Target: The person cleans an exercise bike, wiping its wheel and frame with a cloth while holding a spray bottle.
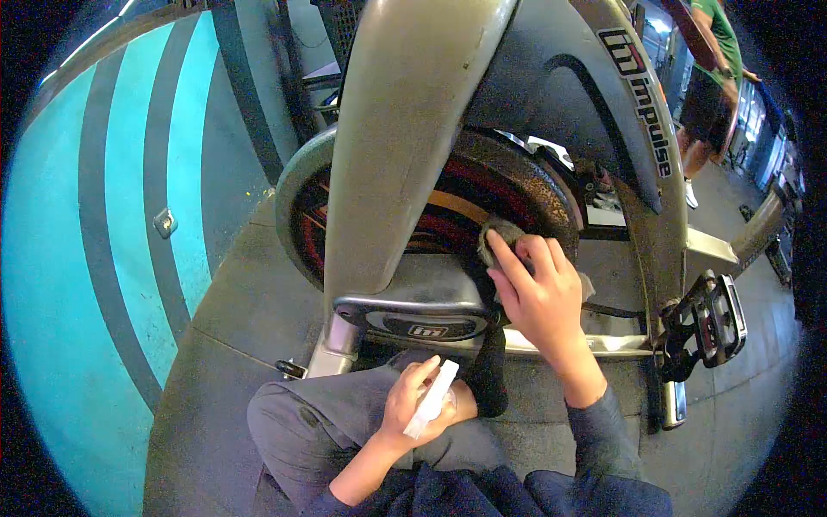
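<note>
My right hand presses a crumpled grey cloth against the lower right of the flywheel on an exercise bike. The index finger reaches forward over the cloth, and more of it pokes out beside the palm. Resting over my lap, my left hand is closed around what looks like a small spray bottle with a white top. Its body is mostly hidden by the fingers. The bike's silver-grey frame post stands in front of the wheel's left part.
A black pedal juts out at the right, and a low cover with a logo lies ahead of my left hand. A turquoise striped wall rises at the left. Another person in a green shirt stands at the upper right.
</note>
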### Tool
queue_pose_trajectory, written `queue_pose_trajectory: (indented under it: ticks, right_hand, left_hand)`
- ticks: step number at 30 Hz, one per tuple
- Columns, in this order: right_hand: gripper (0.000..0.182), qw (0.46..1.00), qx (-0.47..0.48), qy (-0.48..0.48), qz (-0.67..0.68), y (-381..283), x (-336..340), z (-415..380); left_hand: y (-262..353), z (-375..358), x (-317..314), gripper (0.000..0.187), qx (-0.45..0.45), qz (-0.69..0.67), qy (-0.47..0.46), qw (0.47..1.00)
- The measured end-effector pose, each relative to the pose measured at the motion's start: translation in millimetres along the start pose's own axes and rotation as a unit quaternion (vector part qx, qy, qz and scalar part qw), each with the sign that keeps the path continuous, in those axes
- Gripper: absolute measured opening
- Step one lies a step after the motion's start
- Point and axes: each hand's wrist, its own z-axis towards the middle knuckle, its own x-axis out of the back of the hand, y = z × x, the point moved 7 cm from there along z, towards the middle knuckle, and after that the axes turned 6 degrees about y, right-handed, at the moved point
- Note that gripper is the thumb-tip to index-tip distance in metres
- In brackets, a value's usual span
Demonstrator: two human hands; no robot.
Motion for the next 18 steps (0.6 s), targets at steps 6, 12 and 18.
queue_pose_trajectory:
  ticks: [6, 12, 18]
  right_hand:
    - [0.041, 0.994, -0.031, -0.058, -0.087, 16.5, -23.4, -10.1]
    - [0.039, 0.995, -0.022, -0.035, -0.087, 10.7, -32.9, 3.3]
    - [0.039, 0.994, -0.024, -0.047, -0.096, 1.7, -33.3, 11.1]
  left_hand:
    - [2.5, 9.3, 4.4, 0.062, 0.009, -0.051, 0.037, 0.998]
    - [5.1, 8.1, 6.0, 0.058, -0.032, -0.052, 0.046, 0.997]
    - [2.4, 4.9, 5.4, 0.06, -0.039, -0.042, 0.049, 0.997]
